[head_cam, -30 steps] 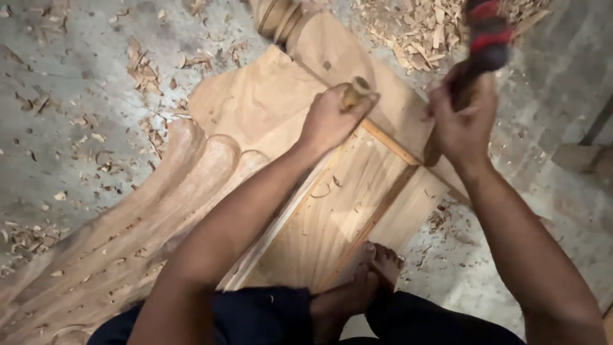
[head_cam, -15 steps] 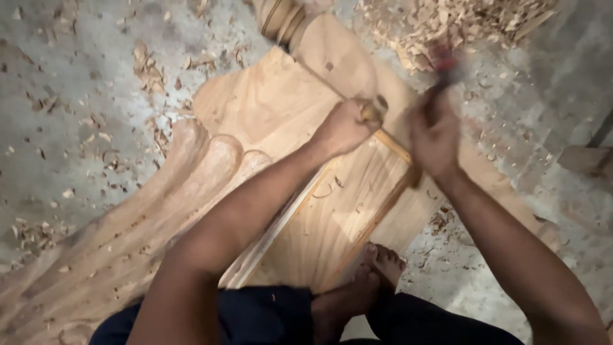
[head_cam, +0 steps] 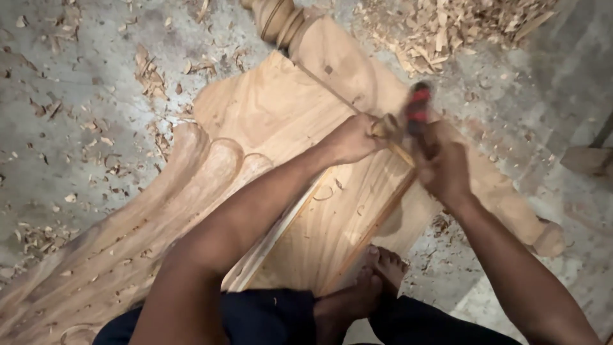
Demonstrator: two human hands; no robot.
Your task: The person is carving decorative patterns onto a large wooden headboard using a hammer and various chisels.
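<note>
Carved wooden panel (head_cam: 274,121): the largest thing in the frame, it lay flat on the concrete floor (head_cam: 76,70) and ran from the lower left corner up to the centre. Judged heavy and stiff, it would be best taken by its long straight edges, not by the scalloped carving at lower left, whose thin lobes looked the likeliest to chip.

Turned post (head_cam: 281,19): it ran from the top centre down toward the right edge, against the panel's far side, and was solid and rounded (so probably prone to rolling if lifted alone).

Pile of wood chips (head_cam: 447,25): upper right of the frame, loose and light, with thinner shavings scattered over the floor at left.

Bare foot (head_cam: 377,268): bottom centre, resting at the panel's near right edge.

Mallet (head_cam: 416,105): right of centre, its head red and dark and blurred. It was judged dense, with the handle as the place to grip.

Right hand (head_cam: 444,166): its fingers were wrapped tight round the mallet handle.

Left hand (head_cam: 354,137): at the centre, its fingers were curled closed about the chisel.

Chisel (head_cam: 388,124): the smallest thing, only its pale wooden butt showing beside the mallet head. It was slim and rigid, held by the handle, the blade hidden.
</note>
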